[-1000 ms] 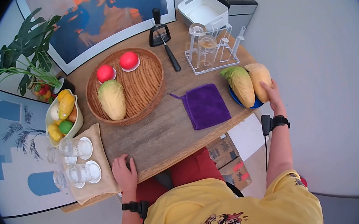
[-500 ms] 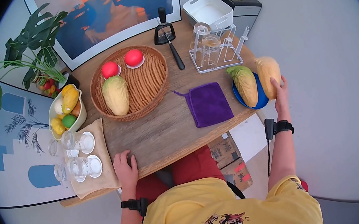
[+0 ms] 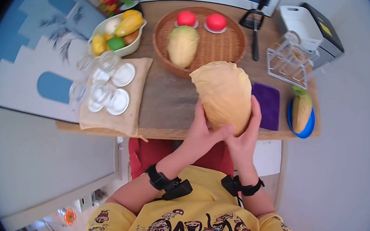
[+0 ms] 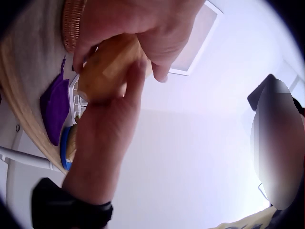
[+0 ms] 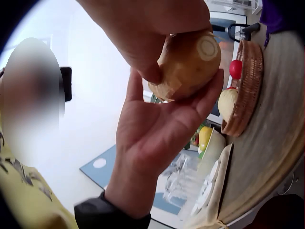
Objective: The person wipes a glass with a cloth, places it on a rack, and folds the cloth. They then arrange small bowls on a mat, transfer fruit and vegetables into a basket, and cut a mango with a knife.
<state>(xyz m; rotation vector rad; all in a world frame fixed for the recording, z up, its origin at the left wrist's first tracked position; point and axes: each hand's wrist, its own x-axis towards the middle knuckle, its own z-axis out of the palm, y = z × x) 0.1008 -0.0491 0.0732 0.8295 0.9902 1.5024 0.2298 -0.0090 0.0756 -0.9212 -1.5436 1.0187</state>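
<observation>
A pale yellow napa cabbage is held up in front of the person, above the table's near edge. On its left side my left hand grips it, the thumb across its lower end. My right hand holds it from the right and below. Its cut base with a ring mark faces the right wrist view, where the cabbage sits between both hands. Another napa cabbage lies on a blue plate at the right. A third cabbage lies in the round wicker tray.
Two red balls on white discs share the tray. Purple cloth lies right of the held cabbage. At left are glass cups with white discs on a beige mat, and a fruit bowl. A white rack stands back right.
The right hand has lifted the cabbage from the blue plate and brought it left to the middle. The left hand has left the table edge and grips it too. The head view has turned.
</observation>
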